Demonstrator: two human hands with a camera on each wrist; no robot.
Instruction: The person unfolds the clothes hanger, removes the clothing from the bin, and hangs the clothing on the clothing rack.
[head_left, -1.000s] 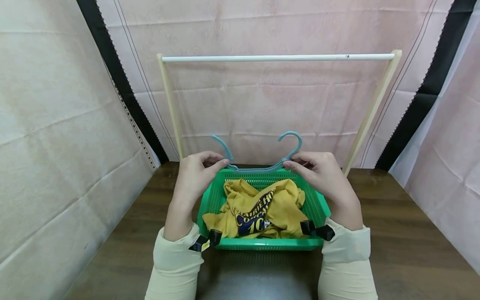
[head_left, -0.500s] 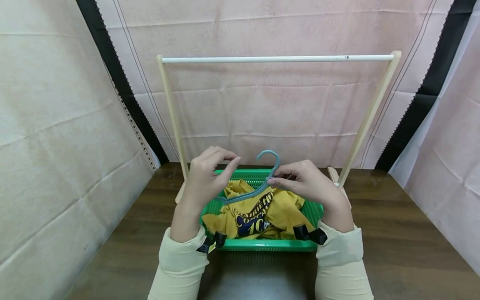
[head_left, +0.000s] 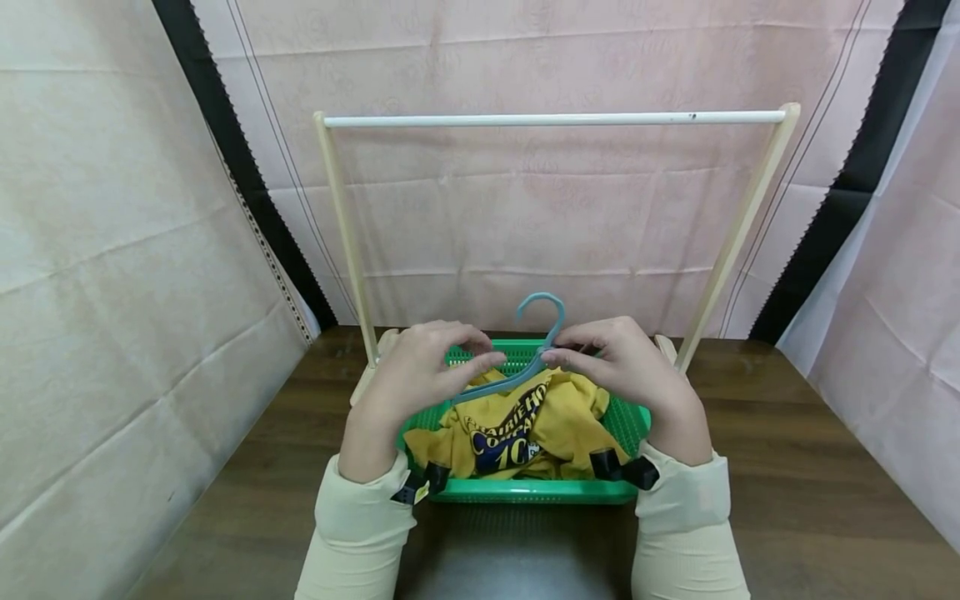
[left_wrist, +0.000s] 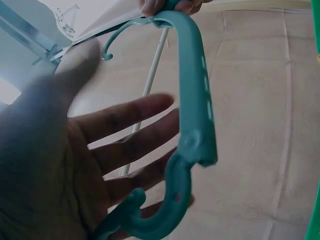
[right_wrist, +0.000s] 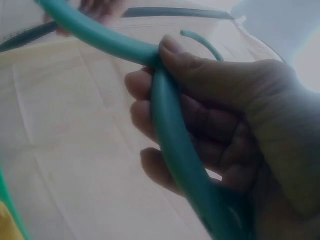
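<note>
A blue-green plastic clothes hanger (head_left: 498, 387) tilts above the green basket (head_left: 525, 492), its hook up. My right hand (head_left: 618, 358) pinches it near the base of the hook; in the right wrist view the thumb (right_wrist: 200, 72) presses on that junction, with fingers behind. My left hand (head_left: 431, 364) is by the hanger's left arm. In the left wrist view its fingers are spread behind the hanger (left_wrist: 192, 100), thumb apart, and a curved end piece hangs below a round joint. A crumpled yellow garment (head_left: 573, 404) with dark blue print lies in the basket.
Behind the basket stands a rack with a white rail (head_left: 555, 120) and cream posts (head_left: 738, 242). The brown wooden table (head_left: 787, 467) extends to both sides. Pale cloth walls (head_left: 525, 225) with black bands surround it.
Both hands held the hanger higher a second ago. My left hand let go of its left end, rose, then came down by the arm. My right hand brought the hanger left and down.
</note>
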